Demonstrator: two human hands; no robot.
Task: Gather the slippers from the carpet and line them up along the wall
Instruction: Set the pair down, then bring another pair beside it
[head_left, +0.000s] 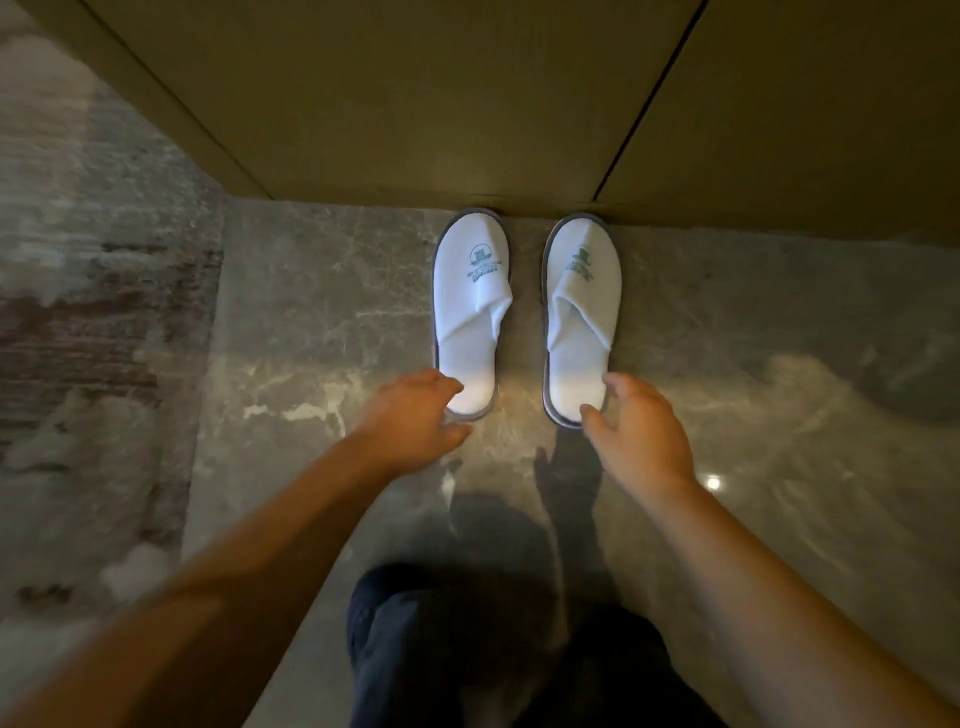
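Note:
Two white slippers with green logos lie side by side on the marble floor, toes against the tan wall (467, 104). The left slipper (470, 306) and the right slipper (581, 312) are parallel, with a small gap between them. My left hand (410, 421) hovers at the left slipper's heel, fingers spread and curled loosely, holding nothing. My right hand (636, 431) is at the right slipper's heel, fingers apart, thumb near the sole's rim, gripping nothing.
A grey and reddish patterned carpet (78, 312) covers the floor on the left. Glossy marble floor (779, 364) stretches to the right. My dark trouser legs (467, 649) fill the bottom middle. A dark seam (649, 98) runs down the wall panel.

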